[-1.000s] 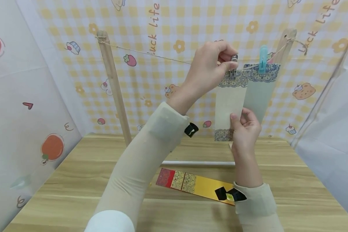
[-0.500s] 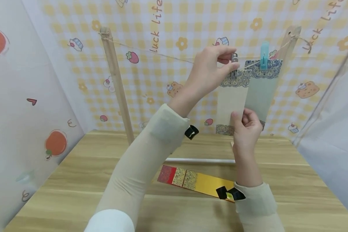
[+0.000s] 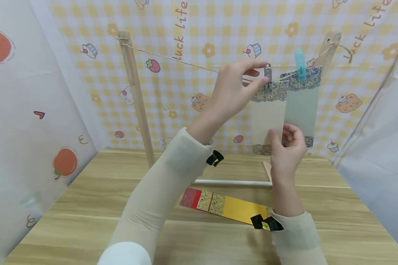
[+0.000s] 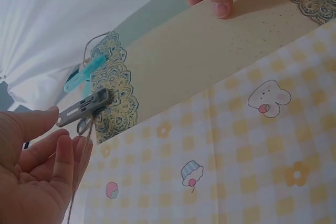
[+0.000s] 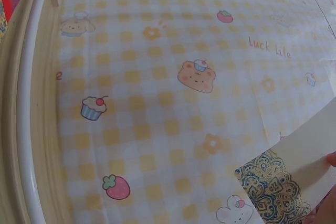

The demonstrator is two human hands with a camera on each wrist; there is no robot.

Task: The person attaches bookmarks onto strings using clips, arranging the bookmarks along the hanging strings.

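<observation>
Hanging from a twine line strung between two wooden posts, left post and right post: two paper strips, side by side and overlapping at their inner edges.

Item 1, cream strip: long, plain pale middle, dark blue lace-pattern bands at top and bottom. It hangs from the line under a small grey metal clip, which bites its top band. The left wrist view shows fine dots across the cream face.

Item 2, pale green strip: same blue banding, held by one turquoise peg, just right of the cream strip and partly over it.

Left hand: raised at the line, fingers straight and spread, thumb and forefinger tips right at the grey clip; its grip is loose and wide, closed round nothing. Whether the tips still touch the clip cannot be told.

Right hand: lower down, pinching the cream strip's lower part between thumb and fingers; narrow grip, holding the paper.

Item 3, one red-and-yellow strip lying flat on the wooden tabletop, near one white rod that joins the post feet.

Hidden or unclear: the cream strip's lower right corner behind the right hand; the yellow strip's right end under the sleeve; the right post's foot.

Count: strips three, clips two, posts two, rod one.
</observation>
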